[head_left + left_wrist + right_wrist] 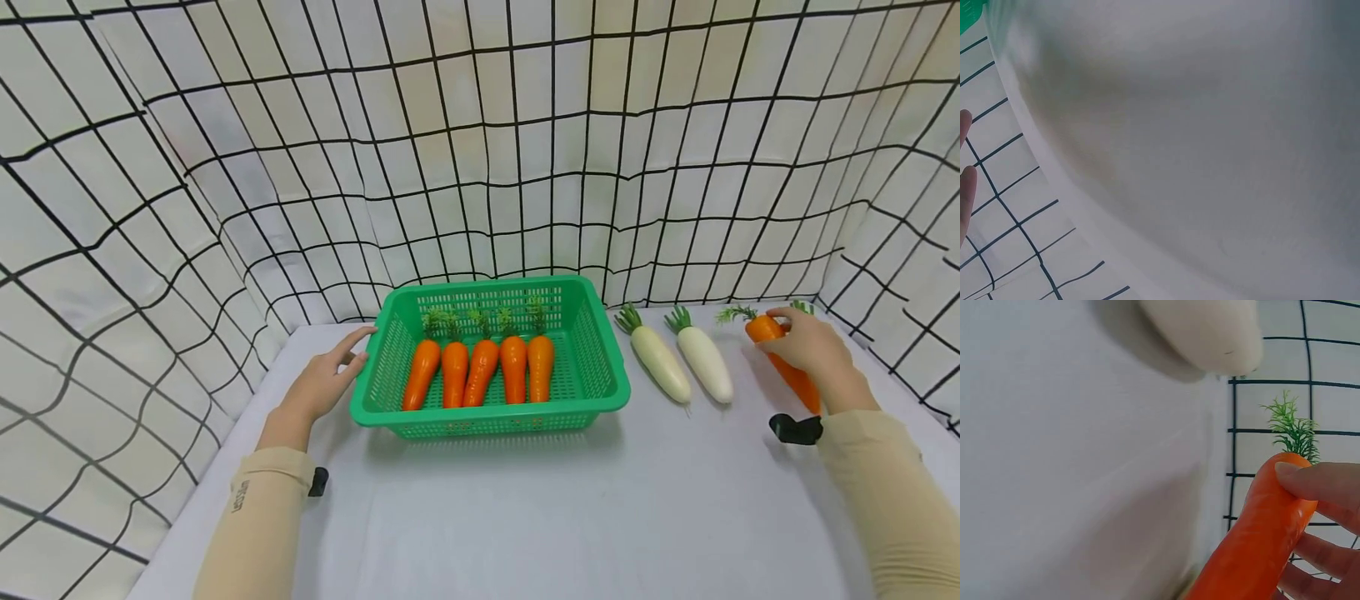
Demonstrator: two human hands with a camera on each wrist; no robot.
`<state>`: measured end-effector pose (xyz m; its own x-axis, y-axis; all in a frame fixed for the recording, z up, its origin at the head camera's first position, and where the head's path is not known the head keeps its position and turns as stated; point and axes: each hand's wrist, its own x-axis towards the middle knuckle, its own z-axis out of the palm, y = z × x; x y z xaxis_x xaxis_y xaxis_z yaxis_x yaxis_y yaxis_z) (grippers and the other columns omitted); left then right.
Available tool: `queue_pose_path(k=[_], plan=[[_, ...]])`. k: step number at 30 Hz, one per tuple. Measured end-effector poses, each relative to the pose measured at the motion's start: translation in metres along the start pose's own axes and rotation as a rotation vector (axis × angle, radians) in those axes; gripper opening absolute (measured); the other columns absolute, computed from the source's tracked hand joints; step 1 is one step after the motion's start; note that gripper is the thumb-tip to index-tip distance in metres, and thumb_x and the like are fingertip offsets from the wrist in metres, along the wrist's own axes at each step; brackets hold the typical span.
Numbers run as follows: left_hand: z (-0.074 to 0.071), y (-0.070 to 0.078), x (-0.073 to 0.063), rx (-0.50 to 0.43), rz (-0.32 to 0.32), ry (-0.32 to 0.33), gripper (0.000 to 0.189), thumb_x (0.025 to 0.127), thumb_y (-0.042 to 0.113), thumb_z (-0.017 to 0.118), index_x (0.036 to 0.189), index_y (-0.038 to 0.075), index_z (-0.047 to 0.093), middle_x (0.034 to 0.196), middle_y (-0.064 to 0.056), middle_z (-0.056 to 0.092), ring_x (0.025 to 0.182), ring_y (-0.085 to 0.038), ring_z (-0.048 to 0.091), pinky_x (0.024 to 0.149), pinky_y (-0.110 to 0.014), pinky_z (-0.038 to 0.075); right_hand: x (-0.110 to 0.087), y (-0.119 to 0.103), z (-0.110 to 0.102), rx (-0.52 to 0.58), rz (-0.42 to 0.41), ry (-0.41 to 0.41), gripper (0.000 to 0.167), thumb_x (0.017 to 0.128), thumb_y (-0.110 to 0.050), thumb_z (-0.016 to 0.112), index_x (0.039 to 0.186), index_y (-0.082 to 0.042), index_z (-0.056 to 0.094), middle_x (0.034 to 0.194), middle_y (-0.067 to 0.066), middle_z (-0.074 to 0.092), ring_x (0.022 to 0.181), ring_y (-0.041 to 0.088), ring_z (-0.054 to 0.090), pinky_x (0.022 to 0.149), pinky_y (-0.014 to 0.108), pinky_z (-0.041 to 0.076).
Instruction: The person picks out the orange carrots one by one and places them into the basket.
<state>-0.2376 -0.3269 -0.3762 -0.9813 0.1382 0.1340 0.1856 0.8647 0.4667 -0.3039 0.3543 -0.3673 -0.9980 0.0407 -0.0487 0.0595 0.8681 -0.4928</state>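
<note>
My right hand (pixel 813 346) pinches an orange carrot (pixel 1254 531) near its leafy top, thumb on one side and fingers on the other. The carrot slants above the white table, its shadow below. Behind that hand shows another bit of green leaf (pixel 802 307); what it belongs to is mostly hidden. My left hand (pixel 322 383) is at the left rim of a green plastic basket (pixel 491 410), fingers loosely extended and holding nothing; whether they touch the rim I cannot tell. Several carrots (pixel 482 371) lie side by side in the basket, leaves toward the back.
Two white radishes, one (pixel 660 364) nearer the basket and one (pixel 705 364) further right, lie between the basket and my right hand. A white cloth covers the table (pixel 487 517). Black grid mesh (pixel 480 150) over white sheeting encloses the back and sides.
</note>
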Motion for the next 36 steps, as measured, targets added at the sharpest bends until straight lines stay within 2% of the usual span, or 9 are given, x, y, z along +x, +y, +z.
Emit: queue_pose_path(k=[6, 10, 16, 18, 20, 24, 27, 32, 36], plan=[[0.0, 0.0, 0.0, 0.005, 0.003, 0.004, 0.055, 0.111, 0.046, 0.037, 0.161, 0.024, 0.032, 0.131, -0.028, 0.063, 0.111, -0.047, 0.063, 0.092, -0.067, 0.048, -0.004, -0.02, -0.013, 0.038, -0.016, 0.091, 0.074, 0.099, -0.029, 0.066, 0.154, 0.005, 0.03, 0.144, 0.042, 0.036, 0.117, 0.06, 0.04, 0.088, 0.069, 0.041], [0.0, -0.001, 0.0, 0.001, 0.003, 0.01, 0.055, 0.111, 0.046, 0.037, 0.161, 0.024, 0.032, 0.132, -0.028, 0.063, 0.113, -0.049, 0.062, 0.093, -0.068, 0.046, -0.004, -0.038, -0.019, 0.099, -0.064, 0.156, 0.077, 0.101, -0.035, 0.066, 0.157, 0.004, 0.029, 0.144, 0.042, 0.038, 0.116, 0.059, 0.045, 0.088, 0.068, 0.045], [0.0, 0.0, 0.0, -0.002, 0.003, 0.006, 0.054, 0.111, 0.045, 0.037, 0.161, 0.025, 0.031, 0.132, -0.028, 0.062, 0.115, -0.049, 0.061, 0.095, -0.069, 0.045, -0.006, -0.064, -0.026, 0.233, -0.103, 0.236, 0.08, 0.1, -0.042, 0.065, 0.16, -0.004, 0.028, 0.151, 0.036, 0.037, 0.125, 0.057, 0.047, 0.092, 0.067, 0.046], [0.0, 0.0, 0.0, -0.004, 0.005, 0.003, 0.054, 0.111, 0.045, 0.037, 0.161, 0.024, 0.031, 0.132, -0.029, 0.062, 0.115, -0.049, 0.061, 0.094, -0.069, 0.045, -0.008, -0.072, -0.027, 0.285, -0.109, 0.261, 0.081, 0.1, -0.043, 0.064, 0.162, -0.007, 0.028, 0.153, 0.034, 0.038, 0.128, 0.054, 0.047, 0.093, 0.064, 0.046], [0.0, 0.0, 0.0, -0.006, 0.006, 0.002, 0.054, 0.111, 0.045, 0.037, 0.161, 0.024, 0.031, 0.132, -0.029, 0.062, 0.115, -0.049, 0.061, 0.094, -0.069, 0.045, -0.009, -0.082, -0.028, 0.343, -0.119, 0.276, 0.08, 0.099, -0.044, 0.066, 0.162, -0.011, 0.029, 0.154, 0.031, 0.039, 0.129, 0.051, 0.049, 0.092, 0.054, 0.049], [-0.001, 0.0, 0.0, -0.002, 0.004, -0.001, 0.054, 0.111, 0.044, 0.037, 0.161, 0.024, 0.031, 0.132, -0.029, 0.062, 0.115, -0.049, 0.061, 0.095, -0.069, 0.045, -0.01, -0.101, -0.028, 0.452, -0.153, 0.261, 0.079, 0.098, -0.043, 0.068, 0.162, -0.014, 0.032, 0.155, 0.028, 0.039, 0.126, 0.042, 0.05, 0.079, 0.024, 0.05], [-0.001, 0.0, 0.0, -0.001, 0.003, 0.001, 0.055, 0.111, 0.045, 0.037, 0.161, 0.024, 0.031, 0.132, -0.029, 0.063, 0.114, -0.049, 0.062, 0.094, -0.069, 0.045, -0.01, -0.116, -0.027, 0.515, -0.177, 0.224, 0.078, 0.098, -0.041, 0.069, 0.162, -0.014, 0.032, 0.155, 0.027, 0.038, 0.122, 0.036, 0.051, 0.07, 0.013, 0.049], [0.0, 0.0, 0.001, -0.007, 0.002, 0.006, 0.056, 0.111, 0.047, 0.037, 0.161, 0.024, 0.032, 0.132, -0.028, 0.063, 0.113, -0.048, 0.063, 0.093, -0.069, 0.046, -0.005, -0.142, -0.023, 0.578, -0.219, 0.13, 0.078, 0.099, -0.035, 0.069, 0.162, -0.014, 0.03, 0.157, 0.025, 0.038, 0.121, 0.033, 0.051, 0.074, 0.015, 0.052], [0.001, -0.001, 0.001, -0.011, -0.001, 0.006, 0.056, 0.111, 0.047, 0.037, 0.161, 0.024, 0.032, 0.132, -0.028, 0.063, 0.113, -0.048, 0.063, 0.093, -0.069, 0.046, -0.001, -0.163, -0.02, 0.603, -0.239, 0.045, 0.077, 0.1, -0.033, 0.068, 0.163, -0.015, 0.028, 0.159, 0.024, 0.035, 0.127, 0.039, 0.051, 0.094, 0.038, 0.056]])
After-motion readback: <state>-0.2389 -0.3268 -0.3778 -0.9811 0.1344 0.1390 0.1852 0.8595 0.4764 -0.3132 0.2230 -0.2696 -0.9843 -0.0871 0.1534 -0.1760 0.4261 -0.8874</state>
